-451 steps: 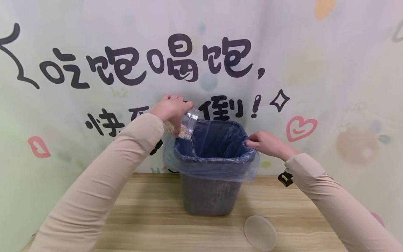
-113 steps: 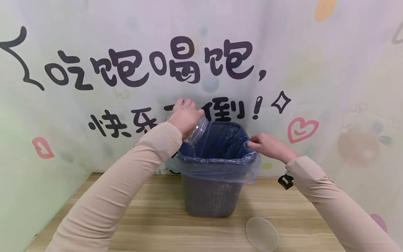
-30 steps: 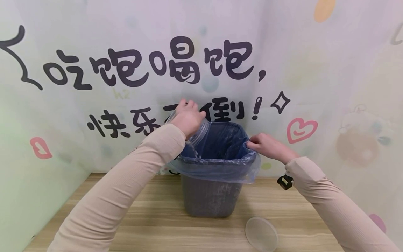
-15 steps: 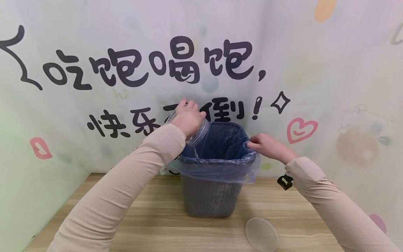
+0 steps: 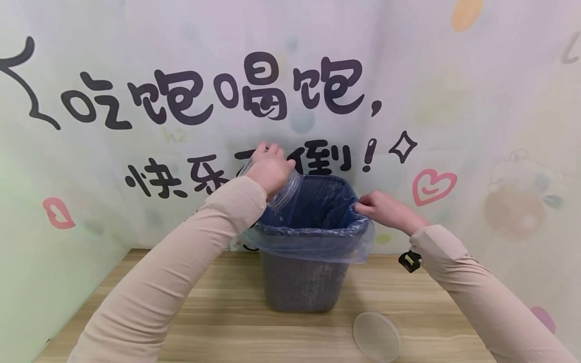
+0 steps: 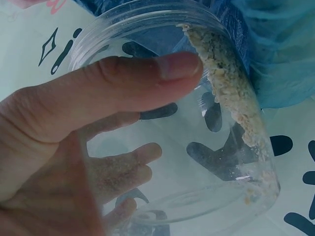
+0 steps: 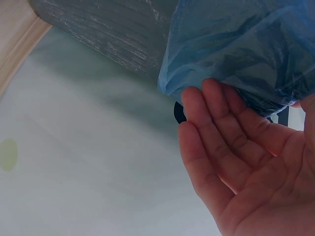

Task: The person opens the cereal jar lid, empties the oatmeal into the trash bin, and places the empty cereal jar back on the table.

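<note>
My left hand (image 5: 270, 171) grips a clear plastic jar (image 5: 289, 190), tipped with its mouth over the left side of a grey trash bin (image 5: 304, 285). In the left wrist view, a band of oat-like flakes (image 6: 229, 81) lies along the jar's lower wall, and the thumb presses across the outside. A blue bag (image 5: 313, 248) lines the bin and folds down over its rim. My right hand (image 5: 386, 209) holds the bin's right rim through the bag, its fingers outside under the fold in the right wrist view; the thumb is largely hidden there.
A round translucent lid (image 5: 376, 336) lies on the wooden table (image 5: 218, 312), to the right in front of the bin. Close behind the bin hangs a pale backdrop (image 5: 436, 91) with black lettering.
Since the oldest frame, the jar has shifted right over the bin and holds fewer flakes. A thin stream fell half a second ago; now little shows falling. The right hand has stayed put.
</note>
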The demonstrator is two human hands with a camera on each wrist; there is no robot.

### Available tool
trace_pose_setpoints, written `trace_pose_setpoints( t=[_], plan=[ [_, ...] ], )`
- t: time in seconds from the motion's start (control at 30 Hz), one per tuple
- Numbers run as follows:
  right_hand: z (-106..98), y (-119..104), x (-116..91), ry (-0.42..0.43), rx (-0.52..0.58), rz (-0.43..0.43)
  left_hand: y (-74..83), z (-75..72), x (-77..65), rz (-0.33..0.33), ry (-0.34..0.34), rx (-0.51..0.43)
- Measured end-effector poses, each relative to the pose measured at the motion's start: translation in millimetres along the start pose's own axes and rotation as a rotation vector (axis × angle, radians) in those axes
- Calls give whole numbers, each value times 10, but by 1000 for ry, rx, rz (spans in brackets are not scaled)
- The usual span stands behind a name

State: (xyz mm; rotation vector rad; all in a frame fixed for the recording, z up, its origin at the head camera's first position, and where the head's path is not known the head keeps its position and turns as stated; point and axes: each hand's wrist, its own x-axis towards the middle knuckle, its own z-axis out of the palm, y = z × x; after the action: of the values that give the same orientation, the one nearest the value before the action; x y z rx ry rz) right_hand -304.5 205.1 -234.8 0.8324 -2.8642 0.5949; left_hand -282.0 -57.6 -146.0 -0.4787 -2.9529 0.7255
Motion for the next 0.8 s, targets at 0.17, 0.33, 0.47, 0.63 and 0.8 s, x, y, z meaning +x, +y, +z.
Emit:
trace_pose_setpoints(
  t=[0.17, 0.33, 0.47, 0.63, 0.8],
  plan=[
    [10, -23, 27, 1, 2, -7, -8, 9, -12, -5, 14, -25],
    [20, -11, 31, 3, 7, 0, 28, -9, 36, -23, -10, -28],
    [28, -9, 32, -1, 17, -7, 46, -21, 58, -40, -48, -19],
    [33, -7, 35, 0, 21, 4, -10, 4, -33, 12, 43, -37],
    [36, -14, 40, 4, 16, 5, -97, 35, -165, 76, 170, -40]
  ],
)
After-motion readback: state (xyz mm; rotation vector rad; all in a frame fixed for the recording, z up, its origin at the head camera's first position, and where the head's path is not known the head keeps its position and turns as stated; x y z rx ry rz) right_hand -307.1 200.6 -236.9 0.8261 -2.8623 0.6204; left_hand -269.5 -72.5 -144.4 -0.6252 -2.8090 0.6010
